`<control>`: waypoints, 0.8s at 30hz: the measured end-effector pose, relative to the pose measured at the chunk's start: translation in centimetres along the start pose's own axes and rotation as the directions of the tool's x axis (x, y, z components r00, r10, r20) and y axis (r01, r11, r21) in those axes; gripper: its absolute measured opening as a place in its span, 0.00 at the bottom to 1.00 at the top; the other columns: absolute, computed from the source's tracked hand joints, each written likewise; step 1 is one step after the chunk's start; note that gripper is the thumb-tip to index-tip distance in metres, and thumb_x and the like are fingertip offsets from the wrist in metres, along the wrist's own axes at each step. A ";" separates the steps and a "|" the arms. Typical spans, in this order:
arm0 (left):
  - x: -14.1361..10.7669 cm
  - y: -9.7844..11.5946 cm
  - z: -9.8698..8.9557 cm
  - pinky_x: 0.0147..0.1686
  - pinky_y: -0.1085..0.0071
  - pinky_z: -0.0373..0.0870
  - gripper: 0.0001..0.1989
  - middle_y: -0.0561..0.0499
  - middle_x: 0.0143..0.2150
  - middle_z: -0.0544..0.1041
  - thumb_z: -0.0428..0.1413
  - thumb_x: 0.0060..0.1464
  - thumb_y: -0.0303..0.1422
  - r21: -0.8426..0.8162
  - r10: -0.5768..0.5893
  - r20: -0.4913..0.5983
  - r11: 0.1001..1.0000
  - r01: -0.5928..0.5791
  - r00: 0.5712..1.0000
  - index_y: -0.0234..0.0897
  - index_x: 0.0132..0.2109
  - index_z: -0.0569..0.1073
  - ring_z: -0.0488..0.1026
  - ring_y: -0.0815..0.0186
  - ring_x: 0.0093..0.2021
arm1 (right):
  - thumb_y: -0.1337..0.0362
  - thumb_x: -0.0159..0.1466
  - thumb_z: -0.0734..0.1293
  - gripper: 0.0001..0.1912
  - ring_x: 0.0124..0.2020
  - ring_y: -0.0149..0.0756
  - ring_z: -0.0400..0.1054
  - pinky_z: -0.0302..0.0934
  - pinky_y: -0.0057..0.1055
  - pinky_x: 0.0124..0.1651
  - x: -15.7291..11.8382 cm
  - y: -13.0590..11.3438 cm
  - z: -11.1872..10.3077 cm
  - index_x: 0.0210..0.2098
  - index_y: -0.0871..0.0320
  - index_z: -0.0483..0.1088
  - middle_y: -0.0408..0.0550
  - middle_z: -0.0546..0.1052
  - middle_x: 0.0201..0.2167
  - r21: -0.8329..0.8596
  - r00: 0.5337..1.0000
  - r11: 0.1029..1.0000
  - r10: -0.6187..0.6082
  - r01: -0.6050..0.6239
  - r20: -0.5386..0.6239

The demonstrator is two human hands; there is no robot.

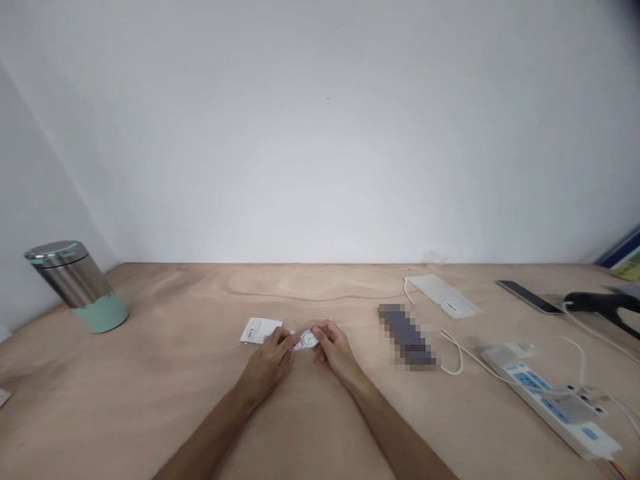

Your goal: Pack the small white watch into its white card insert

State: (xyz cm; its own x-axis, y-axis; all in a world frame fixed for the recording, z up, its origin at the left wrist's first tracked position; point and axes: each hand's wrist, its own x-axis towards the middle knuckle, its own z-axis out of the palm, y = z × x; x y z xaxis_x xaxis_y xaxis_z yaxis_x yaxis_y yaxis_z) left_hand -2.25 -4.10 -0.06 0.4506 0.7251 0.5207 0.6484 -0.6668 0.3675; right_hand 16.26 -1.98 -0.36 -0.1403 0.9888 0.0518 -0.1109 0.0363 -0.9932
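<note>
Left hand (267, 363): pinching the left end of a white wristwatch (309, 339).
Right hand (335, 347): pinching the watch's right end, fingertips close to the left hand's.
Watch axis: roughly left to right, between both hands, over the tabletop (150, 380).
Card (260, 330): white, just beyond the left hand.

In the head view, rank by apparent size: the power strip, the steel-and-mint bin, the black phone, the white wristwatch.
Largest first: the power strip, then the steel-and-mint bin, though nearness to the camera makes that pair unsure; then the black phone; smallest, the white wristwatch.
</note>
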 end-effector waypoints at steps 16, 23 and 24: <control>-0.1 1.1 -1.4 0.37 0.72 0.69 0.12 0.45 0.39 0.74 0.46 0.60 0.24 0.419 0.337 -0.112 0.869 -0.263 0.935 0.37 0.48 0.69 0.71 0.65 0.38 | 0.48 0.56 0.67 0.20 0.21 0.30 0.65 0.57 0.26 0.22 -0.6 -0.9 0.1 0.41 0.54 0.71 0.44 0.74 0.27 0.053 0.999 0.998 0.034 -0.036 0.034; -0.4 1.7 -0.7 0.41 0.71 0.71 0.12 0.42 0.45 0.74 0.43 0.62 0.24 0.395 0.494 -0.020 0.802 -0.447 0.869 0.35 0.47 0.68 0.73 0.64 0.44 | 0.47 0.55 0.68 0.20 0.17 0.27 0.61 0.54 0.24 0.20 -0.6 -1.1 0.2 0.37 0.56 0.71 0.42 0.72 0.24 0.091 0.997 0.996 0.018 -0.024 0.071; -0.4 1.8 -0.7 0.41 0.70 0.71 0.12 0.42 0.46 0.74 0.42 0.62 0.24 0.401 0.512 -0.010 0.789 -0.466 0.859 0.35 0.47 0.68 0.73 0.64 0.45 | 0.47 0.54 0.68 0.20 0.17 0.27 0.61 0.54 0.24 0.19 -0.5 -0.9 0.2 0.36 0.56 0.71 0.42 0.72 0.24 0.086 0.997 0.996 0.021 -0.028 0.080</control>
State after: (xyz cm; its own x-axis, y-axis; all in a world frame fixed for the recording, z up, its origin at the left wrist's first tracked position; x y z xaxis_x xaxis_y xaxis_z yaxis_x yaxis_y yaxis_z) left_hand -1.67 -5.70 0.90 0.7129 0.2797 0.6430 0.5477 -0.7948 -0.2615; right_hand 16.23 -2.52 0.56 -0.2211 0.9745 0.0395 -0.1909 -0.0036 -0.9816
